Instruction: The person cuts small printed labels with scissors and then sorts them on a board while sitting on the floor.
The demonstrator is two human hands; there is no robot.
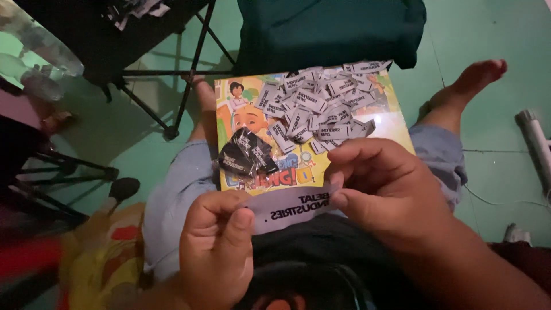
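Note:
Both my hands hold one pale grey label strip [290,208] with dark printing, stretched between them just above my lap. My left hand [217,247] pinches its left end with thumb and fingers. My right hand [385,189] pinches its right end. Beyond them, a colourful cartoon-printed book [241,115] rests on my knees. A heap of several similar grey labels [318,103] lies on the book's far right part. A small bunch of black labels [247,152] sits on its near left part.
My bare right foot [468,86] rests on the green floor. A dark green bag [327,31] stands ahead. Black folding-stand legs [189,74] are at the upper left. A white pipe-like object [536,143] lies at the right edge. Yellow and red cloth [103,252] is at the lower left.

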